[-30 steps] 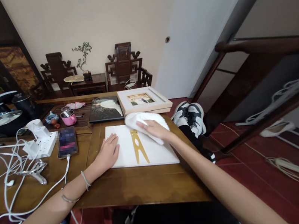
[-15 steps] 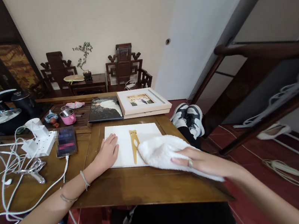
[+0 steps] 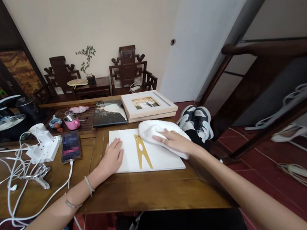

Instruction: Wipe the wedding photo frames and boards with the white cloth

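A white board (image 3: 128,158) with a gold clothespin-shaped piece (image 3: 141,152) lies flat on the wooden table (image 3: 142,194). My left hand (image 3: 113,157) rests flat on the board's left edge, fingers stretched out. My right hand (image 3: 175,140) presses a white cloth (image 3: 153,129) against the board's far right part, fingers laid over the cloth.
Behind the board lie a light wood picture frame (image 3: 148,105) and a dark photo print (image 3: 109,112). To the left are a phone (image 3: 70,147), a white power strip (image 3: 44,149), tangled white cables (image 3: 15,179) and a pink cup (image 3: 71,121). Sneakers (image 3: 196,118) sit beyond the table's right edge.
My right hand swept the cloth from the board's far right toward the near right corner, then back up to the far right. My left hand stayed put.
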The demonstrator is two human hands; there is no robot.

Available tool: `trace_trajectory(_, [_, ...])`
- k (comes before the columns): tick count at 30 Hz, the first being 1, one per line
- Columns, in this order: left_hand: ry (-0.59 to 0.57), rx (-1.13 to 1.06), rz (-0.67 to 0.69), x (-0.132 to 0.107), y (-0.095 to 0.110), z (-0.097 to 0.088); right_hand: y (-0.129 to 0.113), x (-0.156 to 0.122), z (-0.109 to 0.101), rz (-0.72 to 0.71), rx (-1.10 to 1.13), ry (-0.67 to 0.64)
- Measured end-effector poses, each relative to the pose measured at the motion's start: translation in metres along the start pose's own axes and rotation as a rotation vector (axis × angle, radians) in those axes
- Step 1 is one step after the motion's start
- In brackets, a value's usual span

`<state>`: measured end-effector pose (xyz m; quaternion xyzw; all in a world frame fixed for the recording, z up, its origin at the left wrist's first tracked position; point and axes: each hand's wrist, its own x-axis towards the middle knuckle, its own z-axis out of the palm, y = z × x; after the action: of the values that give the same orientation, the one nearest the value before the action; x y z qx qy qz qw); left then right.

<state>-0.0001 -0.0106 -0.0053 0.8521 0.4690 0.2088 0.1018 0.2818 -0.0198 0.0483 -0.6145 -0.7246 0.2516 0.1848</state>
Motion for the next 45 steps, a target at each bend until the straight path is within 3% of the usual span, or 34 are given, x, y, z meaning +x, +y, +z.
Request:
trace_trajectory(5, [0.006, 0.008, -0.002, 0.000, 0.001, 0.002, 0.001, -0.079, -0.013, -0.081, -0.098, -0.219])
trace_trajectory(8, [0.008, 0.015, -0.004, 0.000, 0.001, 0.002, -0.001, -0.090, -0.027, -0.105, -0.077, -0.321])
trace_trajectory(12, [-0.001, 0.013, -0.005, 0.000, 0.001, 0.002, -0.011, -0.054, -0.027, -0.167, -0.084, -0.285])
trace_trajectory(17, [0.011, 0.011, 0.005, 0.000, -0.002, 0.003, -0.026, 0.017, 0.010, -0.187, -0.212, -0.027])
trace_trajectory(21, [0.012, 0.007, 0.009, 0.000, -0.003, 0.003, -0.034, 0.033, 0.035, -0.272, -0.279, -0.006])
trace_trajectory(23, [0.003, 0.009, 0.001, 0.000, -0.002, 0.003, -0.037, 0.016, 0.039, -0.356, -0.325, -0.017])
trace_trajectory(27, [-0.004, 0.007, 0.000, 0.001, 0.000, 0.002, -0.047, -0.052, 0.034, -0.528, -0.301, -0.105])
trace_trajectory(30, [-0.009, 0.012, -0.007, 0.001, 0.001, 0.001, -0.053, -0.093, 0.026, -0.554, -0.224, -0.207])
trace_trajectory(32, [-0.006, 0.017, -0.010, 0.001, 0.002, 0.001, -0.051, -0.099, 0.021, -0.520, -0.175, -0.271])
trace_trajectory(35, [0.008, 0.017, -0.006, 0.001, 0.001, 0.001, -0.040, -0.072, 0.019, -0.389, -0.128, -0.291])
trace_trajectory(38, [0.011, 0.013, 0.002, 0.000, 0.000, 0.002, -0.031, -0.021, 0.021, -0.278, -0.164, -0.164])
trace_trajectory(42, [0.005, 0.002, 0.011, 0.001, -0.003, 0.002, -0.035, 0.035, 0.032, -0.305, -0.262, 0.026])
trace_trajectory(45, [0.003, -0.014, -0.002, 0.001, -0.004, 0.002, -0.042, 0.042, 0.042, -0.339, -0.305, 0.060])
